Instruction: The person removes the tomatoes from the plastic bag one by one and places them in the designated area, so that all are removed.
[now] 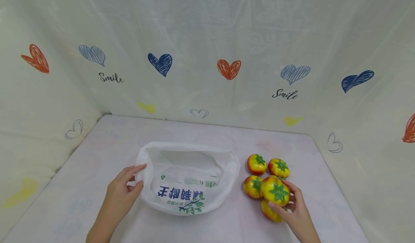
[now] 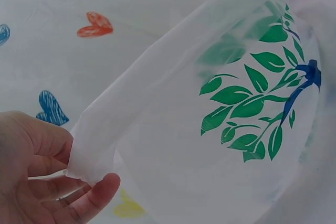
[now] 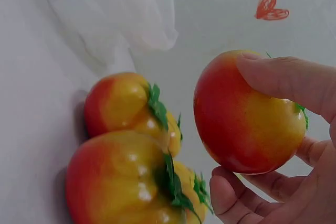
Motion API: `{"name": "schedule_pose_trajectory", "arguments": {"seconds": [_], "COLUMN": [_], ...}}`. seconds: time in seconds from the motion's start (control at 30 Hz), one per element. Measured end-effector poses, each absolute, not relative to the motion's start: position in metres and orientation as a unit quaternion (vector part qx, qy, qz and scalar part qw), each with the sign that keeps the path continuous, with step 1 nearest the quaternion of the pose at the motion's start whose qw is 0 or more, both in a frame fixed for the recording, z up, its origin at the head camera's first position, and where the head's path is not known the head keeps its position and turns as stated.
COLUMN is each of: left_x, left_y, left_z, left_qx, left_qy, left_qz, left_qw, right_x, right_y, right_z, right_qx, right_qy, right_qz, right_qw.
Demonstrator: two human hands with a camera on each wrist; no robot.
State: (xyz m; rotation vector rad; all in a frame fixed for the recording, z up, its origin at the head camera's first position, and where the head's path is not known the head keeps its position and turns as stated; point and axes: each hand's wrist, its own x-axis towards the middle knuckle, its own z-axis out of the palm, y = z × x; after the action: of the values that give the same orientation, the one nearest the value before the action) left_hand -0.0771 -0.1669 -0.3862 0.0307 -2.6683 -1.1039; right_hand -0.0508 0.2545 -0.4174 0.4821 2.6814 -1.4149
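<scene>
A white plastic bag (image 1: pixel 231 185) with dark blue characters and a green leafy print sits with its mouth spread wide. My left hand (image 1: pixel 120 194) pinches the left side of its folded rim between thumb and fingers. In my right hand (image 1: pixel 299 212) is a yellow-and-red tomato (image 1: pixel 271 189) with a green star-shaped calyx, gripped between thumb and fingers. The right wrist view shows this tomato (image 3: pixel 241 124) held up beside the others. Several like tomatoes (image 1: pixel 256 164) lie grouped right of the bag, one (image 1: pixel 269 212) partly hidden under the held one.
The pale table (image 1: pixel 181 131) is bounded at the back and sides by a whitish curtain (image 1: pixel 194 27) printed with hearts and the word "Smile". The bag stands a little left of the tomatoes, with a strip of table between them.
</scene>
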Motion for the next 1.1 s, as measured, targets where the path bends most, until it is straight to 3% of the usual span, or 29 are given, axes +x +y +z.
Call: {"name": "schedule_pose_trajectory", "arguments": {"seconds": [0.4, 0.67, 1.1], "left_x": [-0.078, -0.077, -0.077], "left_y": [-0.167, -0.167, -0.166], "left_z": [-0.385, -0.385, -0.385], "left_qx": [0.007, 0.007, 0.010], "left_qy": [-0.918, -0.915, -0.915], "left_qz": [-0.374, -0.382, -0.384], "left_qw": [0.136, 0.129, 0.123], "right_x": [-0.043, -0.042, -0.045], "right_y": [0.301, 0.336, 0.357], "right_z": [-0.433, -0.473, -0.498], "right_qx": [0.217, 0.235, 0.310], "right_qy": [0.880, 0.884, 0.858], "right_qz": [-0.421, -0.402, -0.398], "right_qw": [0.046, 0.026, 0.103]}}
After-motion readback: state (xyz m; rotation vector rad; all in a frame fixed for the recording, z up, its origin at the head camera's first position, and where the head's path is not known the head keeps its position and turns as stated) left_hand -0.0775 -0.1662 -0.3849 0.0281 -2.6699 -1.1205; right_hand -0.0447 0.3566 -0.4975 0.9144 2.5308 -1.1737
